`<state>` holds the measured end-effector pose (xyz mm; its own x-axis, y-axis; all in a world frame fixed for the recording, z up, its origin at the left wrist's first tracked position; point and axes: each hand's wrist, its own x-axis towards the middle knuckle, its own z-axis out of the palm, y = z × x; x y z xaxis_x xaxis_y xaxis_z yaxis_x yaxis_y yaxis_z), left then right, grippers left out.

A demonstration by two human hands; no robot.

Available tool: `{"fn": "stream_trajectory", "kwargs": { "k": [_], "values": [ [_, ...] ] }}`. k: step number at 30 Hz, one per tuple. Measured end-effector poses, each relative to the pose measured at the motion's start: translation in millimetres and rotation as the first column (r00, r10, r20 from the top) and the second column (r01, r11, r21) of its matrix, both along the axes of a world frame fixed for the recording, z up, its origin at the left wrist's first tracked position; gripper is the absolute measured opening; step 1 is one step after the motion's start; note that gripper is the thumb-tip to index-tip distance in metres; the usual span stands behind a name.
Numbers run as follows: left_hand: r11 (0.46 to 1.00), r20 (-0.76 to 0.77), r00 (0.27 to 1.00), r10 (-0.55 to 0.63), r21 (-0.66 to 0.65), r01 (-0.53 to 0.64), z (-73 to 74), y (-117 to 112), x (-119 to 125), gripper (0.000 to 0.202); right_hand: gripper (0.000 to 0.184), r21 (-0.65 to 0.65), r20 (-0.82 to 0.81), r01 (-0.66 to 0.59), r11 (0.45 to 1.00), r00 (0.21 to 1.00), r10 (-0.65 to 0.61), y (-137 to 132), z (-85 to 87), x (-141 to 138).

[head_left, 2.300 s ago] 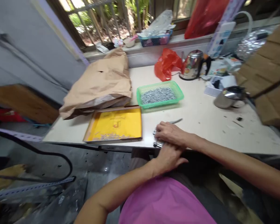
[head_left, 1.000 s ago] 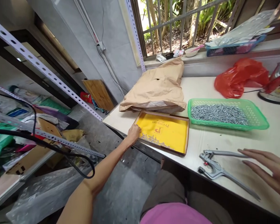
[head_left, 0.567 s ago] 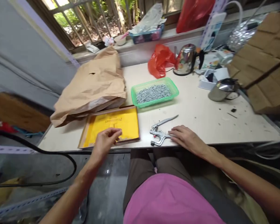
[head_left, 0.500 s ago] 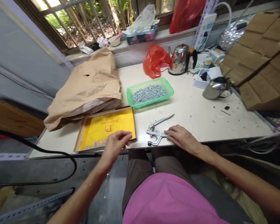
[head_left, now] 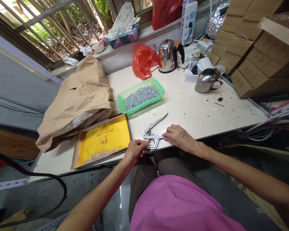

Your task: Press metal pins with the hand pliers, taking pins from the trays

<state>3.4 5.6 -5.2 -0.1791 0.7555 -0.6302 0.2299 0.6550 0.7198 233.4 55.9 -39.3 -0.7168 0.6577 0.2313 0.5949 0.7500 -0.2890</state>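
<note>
Metal snap pliers [head_left: 154, 138] lie near the table's front edge, jaws to the left and handles spread apart. My right hand [head_left: 179, 136] is closed on the end of their lower handle and rests on the tabletop. At the jaws, my left hand [head_left: 136, 149] pinches with thumb and forefinger, close to the red part; whatever is between the fingertips is too small to make out. Left of that hand, a shallow tray [head_left: 128, 128] with a yellow printed bottom holds small metal pieces [head_left: 98, 155] along its near side.
Behind the pliers stands a green plastic basket [head_left: 162, 91] full of small metal pieces. Brown paper [head_left: 79, 93] is heaped at the left. A kettle [head_left: 167, 56], a red bag [head_left: 143, 61] and a steel pot [head_left: 205, 81] stand farther back. Cardboard boxes [head_left: 257, 54] rise at the right.
My left hand has moved right, from over the tray's corner to the pliers' jaws. My right hand stays at the handle. The view has shifted.
</note>
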Motion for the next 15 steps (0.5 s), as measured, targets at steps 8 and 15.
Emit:
{"fn": "stream_trajectory", "kwargs": {
  "k": [8,15],
  "values": [
    [0.974,-0.041,0.987,-0.157,-0.173,0.148,7.2,13.4,-5.0,0.033,0.021,-0.04,0.015,0.012,0.999,1.0,-0.011,-1.3,0.1,1.1],
    [0.963,-0.056,0.978,-0.203,-0.193,0.189,9.6,14.8,-4.1,0.032,0.072,-0.098,0.044,-0.055,0.994,0.997,0.06,19.7,5.4,14.2]
  ]
}}
